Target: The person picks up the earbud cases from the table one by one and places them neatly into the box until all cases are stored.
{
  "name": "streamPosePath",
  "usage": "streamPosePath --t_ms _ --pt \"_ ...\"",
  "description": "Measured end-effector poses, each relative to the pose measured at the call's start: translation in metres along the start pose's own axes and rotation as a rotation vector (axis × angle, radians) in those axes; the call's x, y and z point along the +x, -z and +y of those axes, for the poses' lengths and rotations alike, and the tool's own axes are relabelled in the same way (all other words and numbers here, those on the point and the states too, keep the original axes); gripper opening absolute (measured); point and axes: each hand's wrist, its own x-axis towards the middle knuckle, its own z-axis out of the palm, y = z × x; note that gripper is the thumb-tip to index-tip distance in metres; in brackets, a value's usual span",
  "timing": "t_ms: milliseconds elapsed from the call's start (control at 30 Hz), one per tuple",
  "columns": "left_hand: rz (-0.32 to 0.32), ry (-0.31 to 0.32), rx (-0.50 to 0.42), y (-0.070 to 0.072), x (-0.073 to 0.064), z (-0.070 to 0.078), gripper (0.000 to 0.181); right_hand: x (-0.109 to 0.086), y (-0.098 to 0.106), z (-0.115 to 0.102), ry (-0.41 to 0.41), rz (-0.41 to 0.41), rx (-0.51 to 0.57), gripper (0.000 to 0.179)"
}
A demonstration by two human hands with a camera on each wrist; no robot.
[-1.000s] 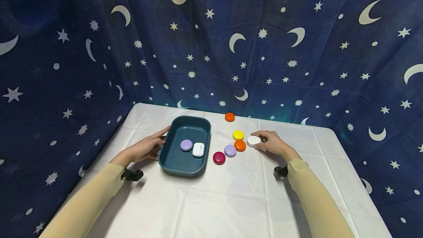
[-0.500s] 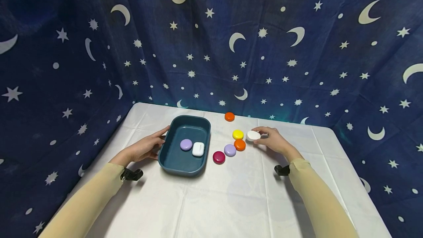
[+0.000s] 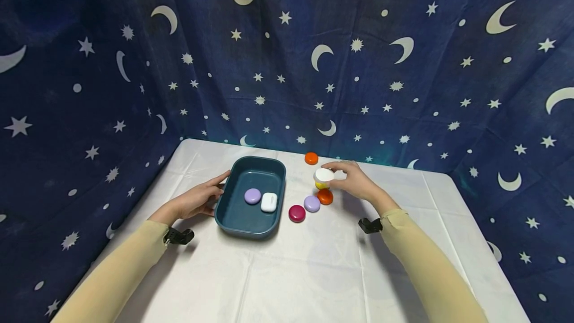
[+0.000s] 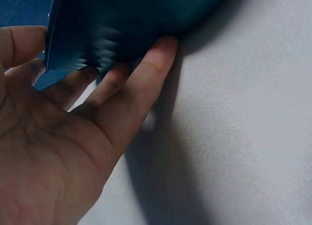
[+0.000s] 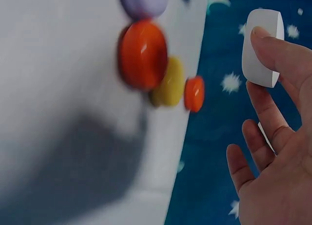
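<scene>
My right hand [image 3: 351, 182] pinches a smooth white rounded disc [image 3: 324, 175] between thumb and fingers. In the head view this disc overlaps a yellow disc [image 3: 320, 185]; the right wrist view shows the white disc [image 5: 259, 49] raised above the table. My left hand [image 3: 199, 201] lies against the left side of a dark teal rectangular tub [image 3: 248, 235], its fingers extended along the wall, as the left wrist view shows with fingertips [image 4: 163, 47] low on the wall. Inside the tub sit a lilac disc [image 3: 252, 196] and a white rounded-square piece [image 3: 269, 203].
Right of the tub lie a crimson disc [image 3: 297, 213], a second lilac disc [image 3: 312, 203] and an orange disc [image 3: 325, 196]. Another orange disc [image 3: 311, 158] is near the back edge of the white-covered table [image 3: 305, 273]. A navy star-and-moon curtain [image 3: 287, 64] stands behind.
My right hand has lifted the white disc off the table and carried it left, over the yellow disc. The left hand and the tub stay in place.
</scene>
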Motion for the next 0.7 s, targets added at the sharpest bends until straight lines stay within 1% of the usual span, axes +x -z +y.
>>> streamPosePath --t_ms 167,333,467,567,700 --pt "0.004 0.002 0.005 0.0 -0.001 0.0 0.071 0.009 -0.011 -0.023 0.066 -0.024 0.021 0.048" --pt "0.014 0.003 0.007 0.0 -0.002 0.0 0.07 0.019 -0.022 -0.043 0.124 -0.039 0.006 0.048" --pt "0.024 0.003 0.007 0.0 -0.001 -0.001 0.069 0.026 -0.032 -0.057 0.193 -0.051 -0.001 0.047" --pt "0.022 -0.002 0.002 0.0 0.0 -0.001 0.069 0.032 -0.041 -0.066 0.247 -0.06 -0.002 0.046" --pt "0.008 -0.007 -0.004 0.001 0.0 -0.002 0.07 0.039 -0.053 -0.08 0.288 -0.079 -0.035 0.046"
